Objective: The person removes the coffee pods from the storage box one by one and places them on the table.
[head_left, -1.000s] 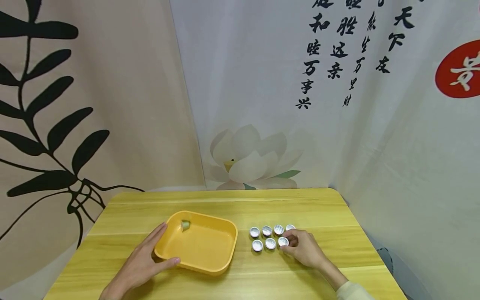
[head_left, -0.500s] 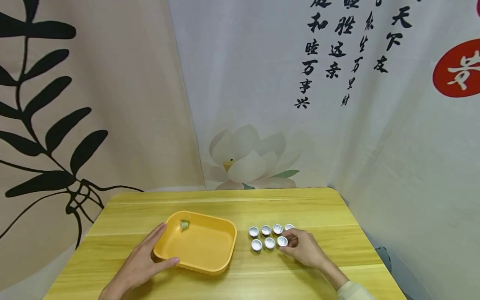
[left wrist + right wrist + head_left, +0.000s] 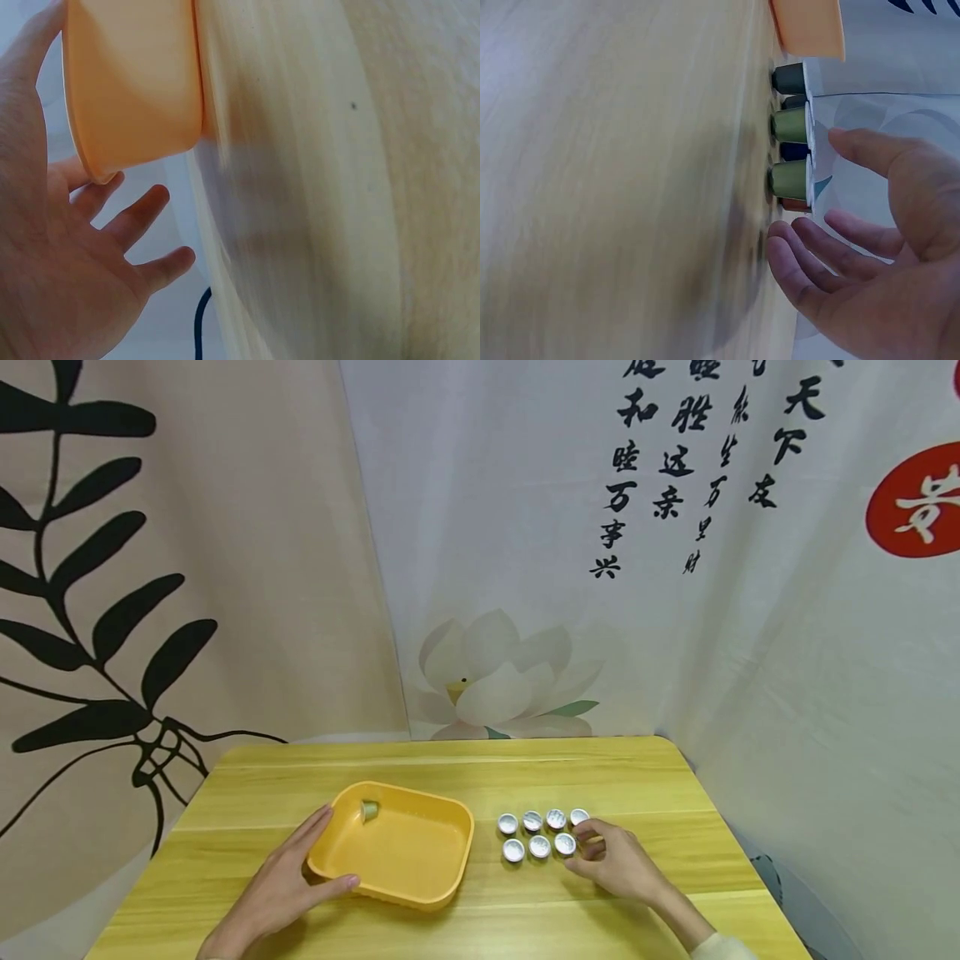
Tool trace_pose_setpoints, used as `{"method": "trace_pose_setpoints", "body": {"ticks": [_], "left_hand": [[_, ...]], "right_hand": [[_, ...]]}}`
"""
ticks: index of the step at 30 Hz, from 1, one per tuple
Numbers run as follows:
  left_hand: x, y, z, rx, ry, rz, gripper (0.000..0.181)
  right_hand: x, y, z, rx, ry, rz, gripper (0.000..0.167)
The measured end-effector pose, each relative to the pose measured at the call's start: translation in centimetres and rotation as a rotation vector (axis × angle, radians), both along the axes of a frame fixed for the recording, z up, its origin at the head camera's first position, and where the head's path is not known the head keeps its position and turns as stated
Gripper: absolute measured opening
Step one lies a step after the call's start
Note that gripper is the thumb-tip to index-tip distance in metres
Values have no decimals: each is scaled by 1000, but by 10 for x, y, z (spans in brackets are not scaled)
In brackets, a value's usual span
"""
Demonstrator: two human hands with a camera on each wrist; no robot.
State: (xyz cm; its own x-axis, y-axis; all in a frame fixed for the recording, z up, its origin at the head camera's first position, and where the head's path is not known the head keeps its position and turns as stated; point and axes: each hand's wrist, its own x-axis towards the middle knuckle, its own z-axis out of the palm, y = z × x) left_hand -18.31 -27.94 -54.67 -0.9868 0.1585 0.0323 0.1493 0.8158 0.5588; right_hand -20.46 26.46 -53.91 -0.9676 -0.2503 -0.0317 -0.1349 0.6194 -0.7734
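Coffee capsules (image 3: 539, 847) with silvery lids stand lid-up in two rows on the table. The right wrist view shows green, dark and brown bodies; the nearest is a green capsule (image 3: 790, 179). My right hand (image 3: 618, 864) hovers at the right end of the rows, thumb and fingers parted, nothing held. It partly covers the far-right capsule (image 3: 580, 816) in the head view. A yellow tray (image 3: 405, 893) lies to the left, holding one greenish capsule (image 3: 369, 811) near its far-left corner. With fairly straight, spread fingers, my left hand (image 3: 277, 893) rests against the tray's left side.
The wooden table (image 3: 540, 927) ends at a back edge just before a hanging cloth (image 3: 480, 527) with printed flowers and writing. A strip of tabletop separates the tray from the capsules. A dark cord-like line (image 3: 201, 322) shows past the table edge.
My right hand has let go of the near-right capsule and drawn slightly right, its fingers now apart from it. That capsule stays in its row. The left hand and tray have not moved.
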Motion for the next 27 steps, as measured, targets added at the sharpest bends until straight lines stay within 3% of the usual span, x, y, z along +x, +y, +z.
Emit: {"method": "trace_pose_setpoints", "body": {"ticks": [4, 14, 19, 27], "left_hand": [[-1, 0, 2, 2, 4, -2, 124], [-1, 0, 1, 12, -7, 11, 124], [1, 1, 2, 5, -17, 8, 125], [-1, 0, 3, 22, -19, 12, 127]], "right_hand": [[3, 2, 9, 16, 18, -18, 60], [4, -9, 29, 59, 115, -53, 56], [3, -22, 40, 38, 164, -6, 51], [-6, -52, 46, -3, 200, 97, 55]]}}
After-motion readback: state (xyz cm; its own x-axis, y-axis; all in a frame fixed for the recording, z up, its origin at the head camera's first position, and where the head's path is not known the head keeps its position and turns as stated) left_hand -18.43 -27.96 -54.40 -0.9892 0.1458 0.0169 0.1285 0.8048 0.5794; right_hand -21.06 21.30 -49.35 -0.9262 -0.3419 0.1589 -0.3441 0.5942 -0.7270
